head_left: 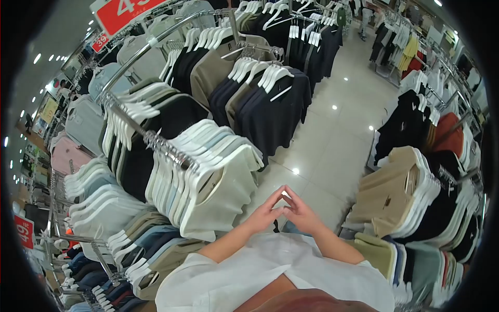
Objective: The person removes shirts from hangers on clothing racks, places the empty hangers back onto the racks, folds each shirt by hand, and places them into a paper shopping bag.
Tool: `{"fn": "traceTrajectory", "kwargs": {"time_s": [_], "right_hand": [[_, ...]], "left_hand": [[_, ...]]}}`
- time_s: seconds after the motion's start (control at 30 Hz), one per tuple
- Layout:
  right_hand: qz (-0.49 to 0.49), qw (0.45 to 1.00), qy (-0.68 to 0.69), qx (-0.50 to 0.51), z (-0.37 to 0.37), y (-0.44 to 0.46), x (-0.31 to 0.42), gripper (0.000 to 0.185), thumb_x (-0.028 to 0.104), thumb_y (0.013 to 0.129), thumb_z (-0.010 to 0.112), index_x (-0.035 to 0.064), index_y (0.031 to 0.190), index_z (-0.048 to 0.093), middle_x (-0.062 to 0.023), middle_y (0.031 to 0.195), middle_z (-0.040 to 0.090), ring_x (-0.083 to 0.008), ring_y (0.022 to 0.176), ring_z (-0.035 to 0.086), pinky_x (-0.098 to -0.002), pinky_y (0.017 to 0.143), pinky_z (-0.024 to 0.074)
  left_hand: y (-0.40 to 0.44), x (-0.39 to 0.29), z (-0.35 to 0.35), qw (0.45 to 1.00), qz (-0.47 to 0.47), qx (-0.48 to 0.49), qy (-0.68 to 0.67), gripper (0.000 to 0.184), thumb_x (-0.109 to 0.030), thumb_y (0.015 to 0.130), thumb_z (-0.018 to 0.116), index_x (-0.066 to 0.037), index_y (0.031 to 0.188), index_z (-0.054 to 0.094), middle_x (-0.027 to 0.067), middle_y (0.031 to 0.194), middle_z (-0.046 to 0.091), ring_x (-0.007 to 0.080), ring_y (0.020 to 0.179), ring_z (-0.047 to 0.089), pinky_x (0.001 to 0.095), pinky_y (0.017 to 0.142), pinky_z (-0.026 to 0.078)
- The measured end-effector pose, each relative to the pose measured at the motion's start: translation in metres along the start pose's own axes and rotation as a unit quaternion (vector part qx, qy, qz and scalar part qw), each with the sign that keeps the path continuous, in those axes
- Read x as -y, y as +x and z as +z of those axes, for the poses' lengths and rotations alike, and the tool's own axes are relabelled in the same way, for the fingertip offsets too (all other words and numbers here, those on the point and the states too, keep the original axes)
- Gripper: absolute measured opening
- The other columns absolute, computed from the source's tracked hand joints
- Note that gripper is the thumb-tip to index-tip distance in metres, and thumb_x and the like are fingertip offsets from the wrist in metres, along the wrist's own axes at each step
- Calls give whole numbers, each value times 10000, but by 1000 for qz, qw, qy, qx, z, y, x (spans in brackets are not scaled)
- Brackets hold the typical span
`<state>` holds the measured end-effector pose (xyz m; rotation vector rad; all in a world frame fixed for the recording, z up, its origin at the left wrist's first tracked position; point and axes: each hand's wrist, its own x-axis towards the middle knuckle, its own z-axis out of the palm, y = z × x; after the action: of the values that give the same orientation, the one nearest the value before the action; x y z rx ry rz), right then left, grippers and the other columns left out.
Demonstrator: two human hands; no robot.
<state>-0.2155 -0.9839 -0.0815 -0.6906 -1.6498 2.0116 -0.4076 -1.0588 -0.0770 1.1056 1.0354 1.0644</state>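
Observation:
My left hand (265, 210) and my right hand (303, 212) meet in front of my white shirt (234, 275). Their stretched fingers touch at the tips and form a peak, with a small gap between the palms. Neither hand holds anything. Close to my left forearm hangs a cream top (223, 192) on a white hanger, at the front of a row of pale garments. On the other side, a tan top (387, 190) hangs some way from my right hand.
A metal rail (127, 117) carries many garments on the left. Navy tops (273, 114) hang farther back. The tiled floor (332, 135) runs between the racks as an aisle. Red price signs (122, 13) stand above the left rack. Olive garments (374, 255) hang low at right.

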Motion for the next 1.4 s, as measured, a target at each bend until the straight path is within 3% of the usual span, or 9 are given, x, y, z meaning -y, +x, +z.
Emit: {"fn": "traceTrajectory", "kwargs": {"time_s": [0.3,0.4,0.6,0.87,1.03,1.17,1.27,1.33,1.4], "right_hand": [[-30,996,-76,30,-137,56,43,867,270,1024,702,45,1677,176,-191,1716,229,-334,1549,341,-472,1189,432],[-67,997,-35,27,-175,72,59,857,268,1025,701,47,1675,187,-185,1715,236,-334,1548,344,-476,1187,431],[-34,999,-36,21,-222,110,65,863,286,1022,710,45,1674,197,-168,1714,252,-324,1548,351,-449,1183,425],[-23,998,-64,8,-277,204,77,864,288,1014,716,69,1677,207,-162,1715,264,-317,1544,360,-454,1188,413],[6,994,-107,1,-323,267,120,850,250,1006,721,101,1679,224,-157,1700,294,-323,1535,377,-468,1191,409],[-14,990,-138,13,-347,323,128,837,238,1010,715,98,1677,230,-155,1673,346,-324,1500,430,-481,1183,412],[-16,993,-109,42,-352,355,132,843,238,1013,710,88,1677,214,-156,1654,379,-325,1473,464,-472,1181,414],[-43,992,-110,42,-351,374,138,729,245,1012,710,64,1617,347,-159,1632,417,-317,1429,509,-450,1170,427],[-64,989,-127,48,-357,392,141,609,245,1008,714,67,1543,485,-171,1626,425,-326,1411,525,-442,1157,438]], "left_hand": [[134,-28,24,1000,28,-7,-1,757,-176,1086,563,-100,1701,128,91,1761,99,262,1597,214,421,1230,362],[180,-34,35,998,65,-17,-11,752,-173,1087,555,-98,1700,126,93,1761,101,265,1602,191,427,1242,355],[240,-29,23,998,44,-25,-33,750,-173,1080,567,-113,1700,150,85,1763,108,277,1600,204,438,1238,355],[338,-39,-41,999,32,-11,-31,767,-249,1075,605,-64,1685,178,110,1757,158,331,1599,233,499,1230,347],[415,-64,-78,999,44,-3,-32,793,-83,1021,628,-84,1688,200,114,1749,171,325,1564,315,465,1207,388],[458,-72,-115,997,70,-13,35,781,-74,1010,642,-102,1680,243,136,1745,162,321,1552,337,451,1179,429],[472,-89,-135,991,80,-54,90,734,-91,1005,652,-104,1659,318,165,1759,45,320,1541,357,449,1173,436],[474,-101,-142,988,59,-89,110,738,-96,1006,655,-79,1657,308,197,1759,-18,331,1508,410,456,1172,435],[477,-103,-148,987,46,-106,116,719,-86,1032,602,-38,1663,261,156,1768,-27,309,1502,434,432,1188,415]]}}
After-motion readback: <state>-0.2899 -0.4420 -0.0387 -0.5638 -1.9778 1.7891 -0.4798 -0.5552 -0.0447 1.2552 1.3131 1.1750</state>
